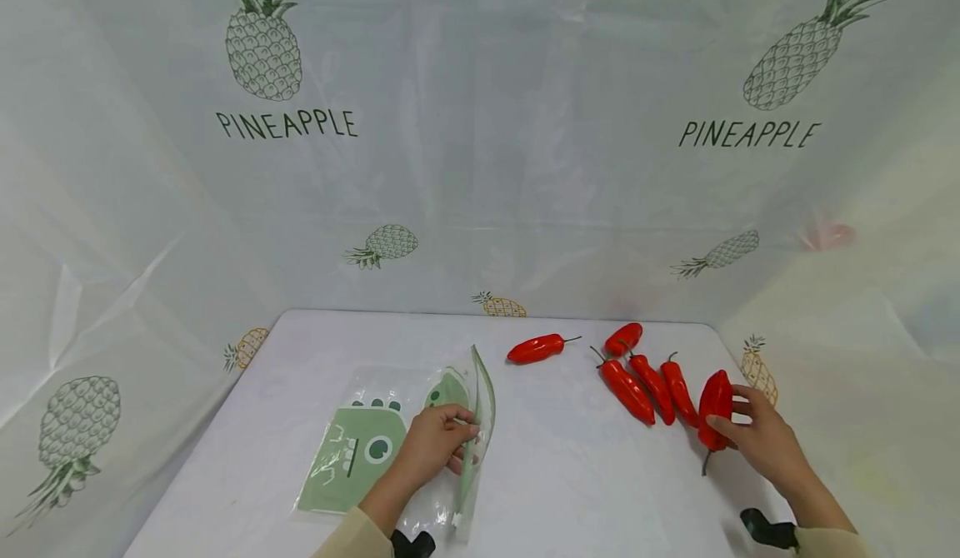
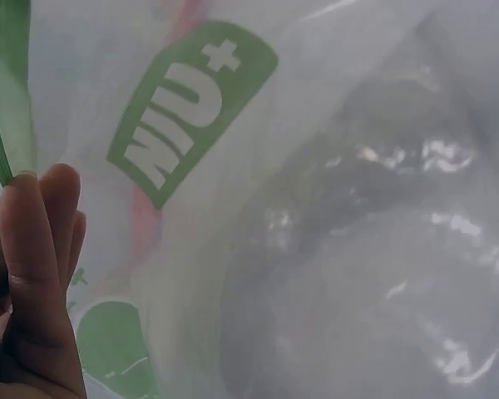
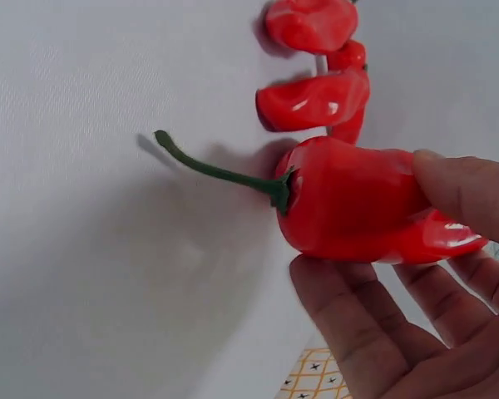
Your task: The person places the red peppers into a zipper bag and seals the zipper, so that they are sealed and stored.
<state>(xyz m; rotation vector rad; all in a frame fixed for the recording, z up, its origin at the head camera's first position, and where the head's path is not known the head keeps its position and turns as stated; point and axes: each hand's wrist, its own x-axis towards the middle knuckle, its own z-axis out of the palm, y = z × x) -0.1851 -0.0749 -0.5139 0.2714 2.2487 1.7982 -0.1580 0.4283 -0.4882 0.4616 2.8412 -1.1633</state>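
Note:
At the table's right side my right hand (image 1: 768, 441) grips a red chili pepper (image 1: 716, 408), thumb on one side and fingers on the other. Its green stem (image 3: 220, 173) points away from the palm in the right wrist view. My left hand (image 1: 433, 443) pinches the green zip edge (image 1: 467, 475) of a clear plastic zip bag at the left. A green cartoon face (image 1: 352, 462) is printed on the bag, and the left wrist view shows a green label (image 2: 193, 112) with white letters. Part of the bag is hidden under the left hand and forearm.
Several red chili peppers (image 1: 627, 391) lie grouped left of the held one. Another single pepper (image 1: 536, 349) lies near the back edge of the white table (image 1: 570, 458). Behind and beside the table hangs a pale curtain (image 1: 510, 166) printed with pineapples.

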